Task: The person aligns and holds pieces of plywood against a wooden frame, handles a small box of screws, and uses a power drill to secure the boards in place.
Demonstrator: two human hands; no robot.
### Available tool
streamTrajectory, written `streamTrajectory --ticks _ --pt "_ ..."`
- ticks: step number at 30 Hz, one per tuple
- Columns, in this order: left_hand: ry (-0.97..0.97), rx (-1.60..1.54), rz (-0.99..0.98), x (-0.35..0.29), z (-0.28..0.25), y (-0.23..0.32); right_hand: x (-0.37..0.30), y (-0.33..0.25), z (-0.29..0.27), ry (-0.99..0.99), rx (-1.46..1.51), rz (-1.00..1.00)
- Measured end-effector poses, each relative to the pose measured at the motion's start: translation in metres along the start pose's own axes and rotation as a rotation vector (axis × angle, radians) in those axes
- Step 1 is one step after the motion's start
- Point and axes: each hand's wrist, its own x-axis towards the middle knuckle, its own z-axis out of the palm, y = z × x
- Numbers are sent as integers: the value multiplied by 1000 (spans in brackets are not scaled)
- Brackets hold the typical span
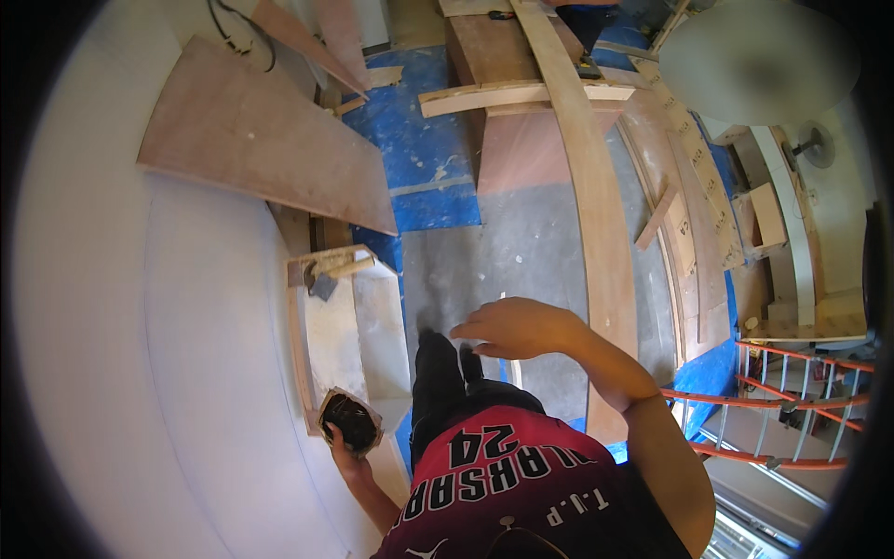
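Note:
My left hand (348, 456) grips a small open container (351, 419) by its side, thumb over the rim. Inside are dark contents, too small to name. It is held over the near end of a shallow wooden box (321, 359) with white inner faces, which stands along the wall. At that box's far end lies a grey, flat-bladed tool (322, 285) beside pale wood offcuts. My right arm is bent across my front, and the right hand (507, 326) hovers above the grey floor with fingers stretched leftward, nothing seen in them.
A large plywood sheet (270, 135) leans on the white wall. A long board (587, 177) runs over a wooden box (524, 149) and crosspiece (517, 96). Long strips lie at right, near an orange ladder (792, 404). Blue sheeting (410, 130) covers some floor. Someone's dark clothing (587, 23) shows at the top.

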Motion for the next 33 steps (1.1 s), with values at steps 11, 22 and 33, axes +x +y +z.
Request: streamTrajectory --ticks 11,22,33 --pt "-206 125 25 296 223 136 42 126 -94 337 14 640" --pt "-465 276 33 514 455 275 119 247 -150 521 327 982" --pt "-482 323 -59 693 657 344 240 431 -325 751 521 1010"
